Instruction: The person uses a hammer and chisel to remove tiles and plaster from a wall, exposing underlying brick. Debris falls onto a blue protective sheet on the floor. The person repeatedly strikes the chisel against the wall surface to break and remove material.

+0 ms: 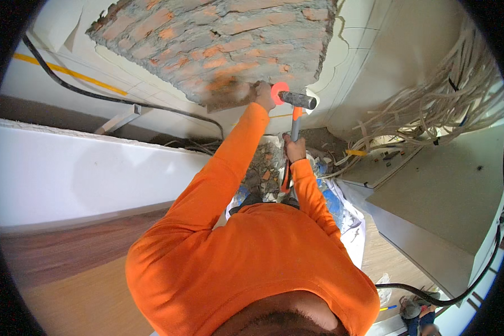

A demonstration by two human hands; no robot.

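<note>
My left hand (263,95) grips a chisel by its shaft, just behind a round red hand guard (279,93). Its tip is hidden against the wall. In my right hand (295,149) is a hammer with a grey and orange handle (295,124). The steel hammer head (300,101) is close to the chisel's struck end; whether they touch, I cannot tell. Before me the wall shows exposed brickwork (218,46), ringed by a ragged edge of broken plaster (327,75). A blurred, dusty patch lies left of my left hand.
Rubble (269,168) and blue-and-white sheeting (334,201) lie at my feet. Bundled cables (437,105) hang over a pale cabinet (437,189) to the right. A black hose (96,101) runs along the wall left of me, above a white panel (88,176). Another person (418,313) is at lower right.
</note>
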